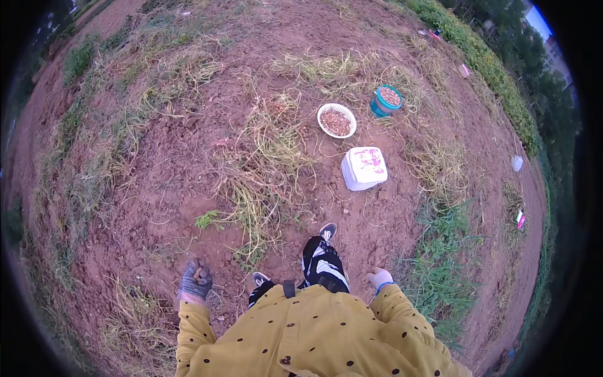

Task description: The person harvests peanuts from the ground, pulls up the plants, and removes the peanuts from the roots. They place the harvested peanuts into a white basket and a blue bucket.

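Note:
My left hand [197, 279], in a grey knit glove, is curled around a few brownish peanuts [198, 272], held low at the left over bare soil. My right hand [378, 278] hangs at the right with a blue band at the wrist; its fingers point inward, and whether it holds anything cannot be told. Ahead of my feet, a white slatted plastic basket [352, 118] holds many peanuts. Behind it to the right, a teal bucket [382, 108] is filled with peanuts. Nearer stands a white box-like stool or container [360, 169] with pink markings on top.
A heap of pulled, yellowing plant stalks [264, 174] lies ahead of my left foot. Green grass [443, 264] grows at the right. More dried vines [141, 315] lie at the lower left. A pale plastic bag [517, 163] and small litter are farther right, near a green hedge [499, 80].

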Motion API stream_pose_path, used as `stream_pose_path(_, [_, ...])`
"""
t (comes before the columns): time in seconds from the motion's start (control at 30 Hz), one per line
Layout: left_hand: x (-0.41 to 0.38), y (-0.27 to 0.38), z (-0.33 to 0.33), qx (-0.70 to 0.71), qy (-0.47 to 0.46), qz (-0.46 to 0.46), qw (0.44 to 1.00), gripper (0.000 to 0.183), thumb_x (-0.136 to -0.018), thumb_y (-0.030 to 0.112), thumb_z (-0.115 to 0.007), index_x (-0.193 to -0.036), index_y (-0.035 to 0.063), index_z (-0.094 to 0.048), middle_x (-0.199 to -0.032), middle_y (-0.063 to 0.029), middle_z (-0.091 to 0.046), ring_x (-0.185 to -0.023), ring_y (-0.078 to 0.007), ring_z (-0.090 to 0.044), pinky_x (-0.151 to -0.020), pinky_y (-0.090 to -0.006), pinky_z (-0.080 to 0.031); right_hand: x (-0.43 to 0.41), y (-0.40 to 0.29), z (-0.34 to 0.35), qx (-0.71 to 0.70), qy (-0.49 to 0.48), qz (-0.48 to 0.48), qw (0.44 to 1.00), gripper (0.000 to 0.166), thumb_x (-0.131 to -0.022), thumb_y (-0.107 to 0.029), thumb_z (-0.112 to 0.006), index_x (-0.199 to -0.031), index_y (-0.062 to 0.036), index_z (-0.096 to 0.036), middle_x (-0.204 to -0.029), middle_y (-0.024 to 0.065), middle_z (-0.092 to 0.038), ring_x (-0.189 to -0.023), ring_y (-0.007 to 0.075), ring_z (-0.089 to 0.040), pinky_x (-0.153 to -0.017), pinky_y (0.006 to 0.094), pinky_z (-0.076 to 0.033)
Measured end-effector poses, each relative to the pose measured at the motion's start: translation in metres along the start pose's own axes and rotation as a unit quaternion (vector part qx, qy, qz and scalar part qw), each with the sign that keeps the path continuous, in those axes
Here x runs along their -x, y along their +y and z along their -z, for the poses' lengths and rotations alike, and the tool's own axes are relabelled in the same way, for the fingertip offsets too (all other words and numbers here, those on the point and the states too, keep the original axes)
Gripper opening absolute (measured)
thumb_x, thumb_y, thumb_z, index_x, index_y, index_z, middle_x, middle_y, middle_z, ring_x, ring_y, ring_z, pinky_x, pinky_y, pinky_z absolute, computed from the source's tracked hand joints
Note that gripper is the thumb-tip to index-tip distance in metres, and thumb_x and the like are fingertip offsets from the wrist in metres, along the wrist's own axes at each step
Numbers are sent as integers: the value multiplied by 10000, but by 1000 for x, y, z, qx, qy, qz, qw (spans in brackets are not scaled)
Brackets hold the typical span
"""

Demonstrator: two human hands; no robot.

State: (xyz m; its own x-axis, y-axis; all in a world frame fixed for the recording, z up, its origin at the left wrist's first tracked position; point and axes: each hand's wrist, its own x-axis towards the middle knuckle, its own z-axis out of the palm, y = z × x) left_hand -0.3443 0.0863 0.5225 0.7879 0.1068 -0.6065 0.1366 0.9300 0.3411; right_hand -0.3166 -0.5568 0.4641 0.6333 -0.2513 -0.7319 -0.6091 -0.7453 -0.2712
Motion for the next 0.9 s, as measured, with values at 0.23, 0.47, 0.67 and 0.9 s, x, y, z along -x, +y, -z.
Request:
stream_pose_path(0.23, [-37, -39, -78, -15, 141, 58, 988, 222, -1009, 324, -588, -954, 109, -601, -614, 33, -504, -418, -88, -405, -359, -236, -327, -80, 24, 19, -55, 22, 49, 997, 403, -859, -211, -637, -1227, -49, -666, -907, 133, -730, -731, 202, -682, -671, 346, -547])
stream_pose_path(0.47, [-154, -98, -178, -108, 25, 104, 988, 248, -1035, 294, -529, -1179, 107, -606, -770, 11, -595, -528, -95, -495, -395, -238, -387, -141, 35, 81, -207, 8, -23, 978, 389, -854, -197, -636, -1204, -33, -673, -906, 114, -723, -739, 188, -676, -656, 332, -541])
stream_pose_path(0.67, [-215, -184, -320, -156, -27, 111, 981, 285, -1013, 263, -571, -1234, 84, -582, -835, 9, -554, -587, -109, -494, -452, -248, -407, -171, 72, 179, -321, 12, -112, 940, 396, -829, -219, -644, -1188, -59, -696, -912, 124, -730, -782, 200, -690, -707, 331, -548])
stream_pose_path(0.9, [-267, -218, -382, -134, -70, 190, 970, 379, -947, 152, -659, -1308, 76, -570, -954, -51, -609, -695, -123, -531, -530, -219, -433, -194, 74, 227, -414, 82, -78, 903, 361, -875, -162, -614, -1197, -9, -669, -964, 91, -707, -796, 164, -651, -710, 299, -517])
